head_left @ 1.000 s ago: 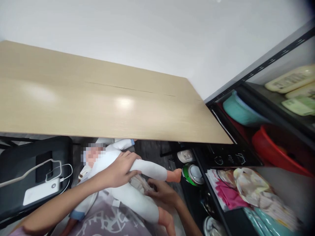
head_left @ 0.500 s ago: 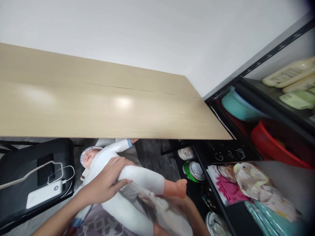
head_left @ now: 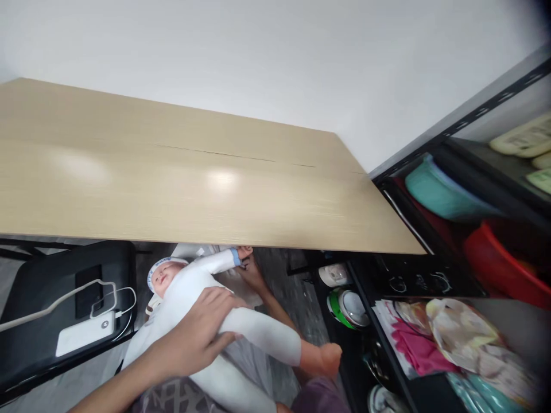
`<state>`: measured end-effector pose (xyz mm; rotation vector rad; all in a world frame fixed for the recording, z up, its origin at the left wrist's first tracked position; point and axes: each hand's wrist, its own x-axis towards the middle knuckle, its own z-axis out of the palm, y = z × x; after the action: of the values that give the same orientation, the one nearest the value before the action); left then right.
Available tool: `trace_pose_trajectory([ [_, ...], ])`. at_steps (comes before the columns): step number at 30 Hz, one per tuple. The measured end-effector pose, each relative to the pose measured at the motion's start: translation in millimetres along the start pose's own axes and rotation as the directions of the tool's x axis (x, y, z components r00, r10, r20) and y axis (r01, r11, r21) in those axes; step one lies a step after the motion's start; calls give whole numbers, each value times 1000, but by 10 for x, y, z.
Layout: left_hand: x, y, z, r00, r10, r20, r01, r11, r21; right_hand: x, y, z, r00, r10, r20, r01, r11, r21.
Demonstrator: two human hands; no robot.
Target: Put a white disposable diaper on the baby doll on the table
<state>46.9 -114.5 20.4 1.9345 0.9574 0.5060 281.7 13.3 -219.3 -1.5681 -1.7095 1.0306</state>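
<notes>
- The left hand (head_left: 202, 338) is nearest and wraps around the doll (head_left: 189, 298) at its hip.
- The doll lies on the lap, head far-left, feet near-right.
- The right hand (head_left: 252, 275) reaches farther, by the doll's wrist; its grip is hidden.
- The table (head_left: 172, 189) is beyond.

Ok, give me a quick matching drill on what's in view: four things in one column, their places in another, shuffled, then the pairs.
Things:
1. doll
2. power bank
3. left hand
4. red basin

Places:
A. on the black chair
B. on the rack at the right
C. gripping the doll's thigh
D. below the table edge, lying back

Pairs: 1-D, 2-A, 3-C, 4-B
</notes>
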Motion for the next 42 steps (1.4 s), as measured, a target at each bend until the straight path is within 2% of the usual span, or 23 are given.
trace_pose_trajectory([
  [2,13,14,66,1000,-1,27,1,1000,-1,-68,102,-102,996,34,-78,-34,999,-3],
  [5,44,15,113,998,15,60,-15,1000,3,-380,142,-402,978,63,-197,-67,998,-13],
  [8,66,-3,107,996,25,87,-26,1000,8,-767,-54,-707,946,-17,-325,-4,998,-62],
  [10,68,-21,93,994,33,107,-35,999,17,-943,-306,-826,934,-142,-329,115,988,-100],
  [12,65,-38,79,990,52,128,-55,998,24,-983,-599,-852,931,-282,-233,257,957,-133],
  [14,61,-44,60,987,77,143,-82,996,25,-872,-879,-793,912,-407,-53,392,902,-180],
  [16,54,-35,36,983,104,151,-109,994,24,-650,-1111,-674,864,-475,167,502,835,-224],
  [18,29,-22,21,981,120,150,-125,992,30,-399,-1289,-534,827,-449,338,545,788,-286],
  [20,-41,-34,39,985,127,119,-134,990,51,-200,-1429,-416,812,-373,449,550,748,-372],
  [22,-190,-115,110,993,119,2,-119,988,96,-99,-1546,-349,789,-334,515,575,696,-430],
  [23,-300,-193,161,988,110,-107,-97,988,121,-85,-1598,-336,773,-339,537,601,665,-444],
  [24,-432,-296,218,965,91,-244,-57,988,144,-89,-1646,-335,756,-358,548,628,633,-453],
  [25,-584,-424,272,915,62,-398,1,988,155,-107,-1691,-343,742,-382,551,652,603,-460],
  [27,-925,-726,352,757,-33,-652,155,979,131,-157,-1773,-366,719,-430,546,687,557,-467],
  [28,-1100,-885,371,690,-109,-716,244,966,88,-181,-1812,-374,711,-451,539,698,546,-464],
  [29,-1269,-1038,377,651,-200,-732,326,945,32,-202,-1850,-377,705,-473,528,706,541,-457],
  [31,-1557,-1290,377,630,-418,-655,476,874,-100,-234,-1930,-369,691,-517,505,722,536,-438],
  [33,-1746,-1436,407,612,-586,-531,562,795,-229,-262,-2018,-356,673,-561,482,739,527,-419],
  [35,-1821,-1462,491,564,-657,-501,573,748,-336,-302,-2113,-374,650,-612,452,760,515,-396],
  [37,-1804,-1390,585,522,-658,-544,527,749,-401,-360,-2206,-457,626,-668,402,779,511,-364],
  [38,-1774,-1330,610,517,-644,-564,496,762,-417,-395,-2245,-529,619,-694,368,784,516,-346],
  [40,-1693,-1187,570,559,-608,-564,433,794,-426,-468,-2300,-724,617,-731,292,783,536,-315],
  [42,-1587,-1031,387,629,-556,-542,404,831,-383,-530,-2308,-962,653,-724,222,750,577,-322],
])
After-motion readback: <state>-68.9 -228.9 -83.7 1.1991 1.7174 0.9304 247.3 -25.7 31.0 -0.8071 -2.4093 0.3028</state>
